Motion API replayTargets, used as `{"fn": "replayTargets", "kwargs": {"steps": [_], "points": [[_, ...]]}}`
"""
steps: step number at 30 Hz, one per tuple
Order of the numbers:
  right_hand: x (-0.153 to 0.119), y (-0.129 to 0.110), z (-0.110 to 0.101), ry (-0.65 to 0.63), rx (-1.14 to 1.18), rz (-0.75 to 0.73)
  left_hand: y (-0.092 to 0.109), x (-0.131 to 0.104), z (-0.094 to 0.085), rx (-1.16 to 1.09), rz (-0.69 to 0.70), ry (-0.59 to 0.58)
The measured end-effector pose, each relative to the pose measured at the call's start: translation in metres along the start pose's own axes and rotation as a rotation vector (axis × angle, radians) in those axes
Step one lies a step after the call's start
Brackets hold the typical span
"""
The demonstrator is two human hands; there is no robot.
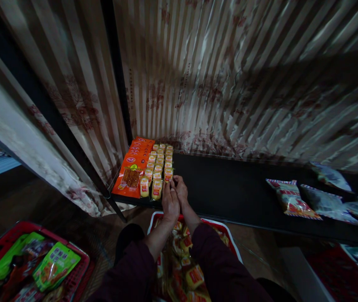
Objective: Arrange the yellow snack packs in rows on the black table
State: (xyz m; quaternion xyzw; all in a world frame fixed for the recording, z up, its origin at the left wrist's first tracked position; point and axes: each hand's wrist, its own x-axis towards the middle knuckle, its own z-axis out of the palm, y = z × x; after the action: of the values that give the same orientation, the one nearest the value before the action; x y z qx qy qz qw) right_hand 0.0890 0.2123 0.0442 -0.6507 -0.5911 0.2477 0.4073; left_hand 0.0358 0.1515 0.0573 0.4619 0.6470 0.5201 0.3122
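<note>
Both my hands meet at the front edge of a black shelf (216, 188), by the right-hand row of small wrapped cakes (157, 188). The fingers of my left hand (170, 203) point forward, closed together, with their tips close to the front packet of that row. Pressed against it is my right hand (181, 191), its fingers curled inward. Whatever lies between the hands is hidden by the fingers. The yellow cakes stand in three rows, in clear wrappers with red and white labels. Left of them overlap several orange snack packets (130, 172).
Below my arms sits a red basket with a white rim (233, 239), full of wrapped cakes. Another red basket (82, 256) at lower left holds green snack bags (56, 266). Snack bags (292, 199) lie on the shelf's right part. A dark post (117, 63) and patterned curtain (213, 84) stand behind.
</note>
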Motion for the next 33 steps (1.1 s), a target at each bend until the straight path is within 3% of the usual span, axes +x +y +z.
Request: {"fn": "replayTargets", "kwargs": {"steps": [8,18,33], "points": [[0.0,0.001,0.002,0.004,0.027,0.002,0.0,0.004,0.001,-0.014,0.042,0.017],[-0.003,-0.001,-0.001,0.023,0.04,-0.119,0.001,0.003,-0.004,0.013,0.064,0.031],[0.003,0.006,0.005,-0.033,-0.025,-0.01,0.007,-0.001,-0.004,0.028,0.069,-0.025]]}}
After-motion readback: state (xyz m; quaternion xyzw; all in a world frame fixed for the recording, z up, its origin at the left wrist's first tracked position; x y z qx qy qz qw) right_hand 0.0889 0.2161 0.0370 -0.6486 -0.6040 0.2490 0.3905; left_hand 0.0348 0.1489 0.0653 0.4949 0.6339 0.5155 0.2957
